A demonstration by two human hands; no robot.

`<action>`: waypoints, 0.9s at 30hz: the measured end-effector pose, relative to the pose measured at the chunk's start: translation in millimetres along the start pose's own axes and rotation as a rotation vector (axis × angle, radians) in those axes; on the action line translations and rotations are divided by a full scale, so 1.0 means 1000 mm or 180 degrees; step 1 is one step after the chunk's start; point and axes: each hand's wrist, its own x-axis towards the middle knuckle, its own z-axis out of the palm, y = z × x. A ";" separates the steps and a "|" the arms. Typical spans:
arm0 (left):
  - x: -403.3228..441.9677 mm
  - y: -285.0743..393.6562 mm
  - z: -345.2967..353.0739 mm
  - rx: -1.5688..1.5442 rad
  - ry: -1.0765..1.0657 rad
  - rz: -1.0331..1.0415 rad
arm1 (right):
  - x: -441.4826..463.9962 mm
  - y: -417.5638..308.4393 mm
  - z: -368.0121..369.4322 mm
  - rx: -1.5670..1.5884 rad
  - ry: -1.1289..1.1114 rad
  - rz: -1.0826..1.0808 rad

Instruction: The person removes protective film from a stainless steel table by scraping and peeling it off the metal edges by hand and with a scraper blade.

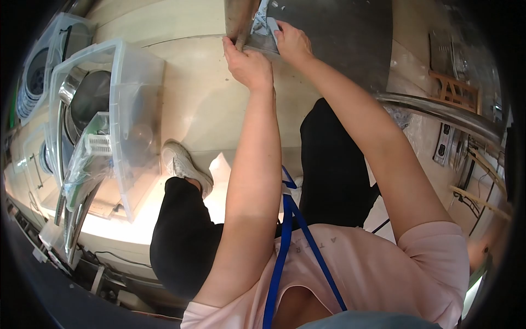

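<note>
A dark grey metal panel [345,46] with a raised side wall [239,19] lies at the top of the view. My left hand [250,67] is at its near left corner, with the fingers along the outside of the wall and the rest of the hand against the corner. Just inside that corner, my right hand [294,45] is closed around a light grey, flat piece [273,28]; its kind is not clear. Touching or close beside this piece is a crumpled-looking, pale blue-grey thing [259,23]. Small white bits are scattered on the metal.
On the left, a clear plastic bin [118,82] holds pans and bagged items, with another bin [71,33] behind it. A shiny metal tube [438,107] runs along the right. Past it are a brown rack [456,90] and a power strip [442,143].
</note>
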 end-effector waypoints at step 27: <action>0.001 0.010 0.003 -0.0142 0.0335 -0.0274 | -0.013 -0.026 0.007 -0.0157 -0.0201 0.0142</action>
